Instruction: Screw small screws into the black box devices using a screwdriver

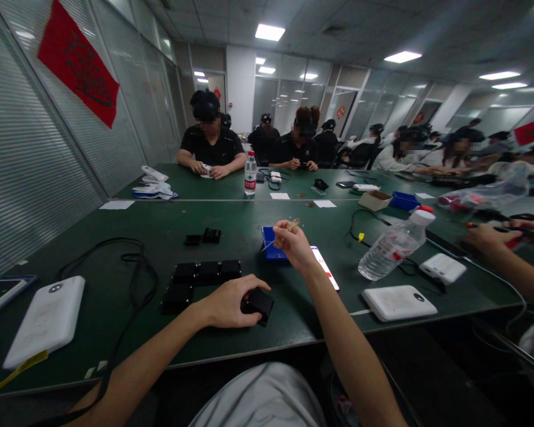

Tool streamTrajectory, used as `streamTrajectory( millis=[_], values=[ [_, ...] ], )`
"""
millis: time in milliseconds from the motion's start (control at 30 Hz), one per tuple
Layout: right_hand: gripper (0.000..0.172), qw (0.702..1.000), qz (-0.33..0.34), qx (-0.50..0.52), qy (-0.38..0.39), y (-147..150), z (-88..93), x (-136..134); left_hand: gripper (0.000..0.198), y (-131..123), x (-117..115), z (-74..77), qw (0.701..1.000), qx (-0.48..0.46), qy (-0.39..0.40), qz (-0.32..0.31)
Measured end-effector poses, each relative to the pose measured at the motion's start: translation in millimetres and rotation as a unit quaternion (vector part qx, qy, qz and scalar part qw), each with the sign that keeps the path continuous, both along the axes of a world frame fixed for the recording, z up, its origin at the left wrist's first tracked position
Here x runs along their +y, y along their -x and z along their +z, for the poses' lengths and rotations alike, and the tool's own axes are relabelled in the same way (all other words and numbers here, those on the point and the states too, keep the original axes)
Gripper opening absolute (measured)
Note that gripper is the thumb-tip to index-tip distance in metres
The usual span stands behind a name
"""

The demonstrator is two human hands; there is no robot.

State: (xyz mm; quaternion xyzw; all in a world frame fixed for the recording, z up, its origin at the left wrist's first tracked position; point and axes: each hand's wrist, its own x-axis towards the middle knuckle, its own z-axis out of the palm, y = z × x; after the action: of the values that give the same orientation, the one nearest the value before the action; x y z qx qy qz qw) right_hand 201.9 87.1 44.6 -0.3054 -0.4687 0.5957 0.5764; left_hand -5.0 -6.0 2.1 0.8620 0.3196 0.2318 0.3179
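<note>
Black plastic, a small boxy block, is grasped by the left hand near the front edge of the green tabletop, beside similar black blocks. A thin, stick-like tool with a pale amber handle is pinched in the right hand above a small blue plastic tray; tip contact cannot be told. Tool handling seems in hand; for work on the block, careful alignment and a steady hold would be required.
</note>
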Motion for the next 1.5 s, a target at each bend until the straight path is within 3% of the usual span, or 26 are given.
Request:
streamTrajectory(
  millis=[233, 500, 867, 1067, 1267, 1500],
  values=[
    [0.044, 1.000, -0.012, -0.001, 0.007, 1, -0.5, 0, 0.040, -1, 1, 0.0, 0.998, 0.032, -0.036, 0.027],
    [0.046, 1.000, -0.013, -0.014, 0.014, 1, -0.8, 0, 0.040, 0, 2, 0.1, 0.996, 0.062, -0.059, 0.041],
    [0.036, 0.994, 0.086, -0.063, 0.011, -1, 0.9, -6, 0.039, 1, 2, -1.9, 0.993, 0.070, -0.086, 0.039],
    [0.036, 0.963, 0.181, -0.198, 0.012, 2, 0.0, -14, 0.041, 1, 3, -1.1, 0.992, 0.078, -0.090, 0.046],
    [0.037, 0.903, 0.296, -0.311, -0.008, -1, -1.7, -14, 0.043, 0, 2, 1.3, 0.992, 0.085, -0.084, 0.047],
    [0.035, 0.866, 0.322, -0.383, -0.010, -4, -8.5, -10, 0.042, 0, 2, 4.0, 0.989, 0.110, -0.089, 0.052]
  ],
)
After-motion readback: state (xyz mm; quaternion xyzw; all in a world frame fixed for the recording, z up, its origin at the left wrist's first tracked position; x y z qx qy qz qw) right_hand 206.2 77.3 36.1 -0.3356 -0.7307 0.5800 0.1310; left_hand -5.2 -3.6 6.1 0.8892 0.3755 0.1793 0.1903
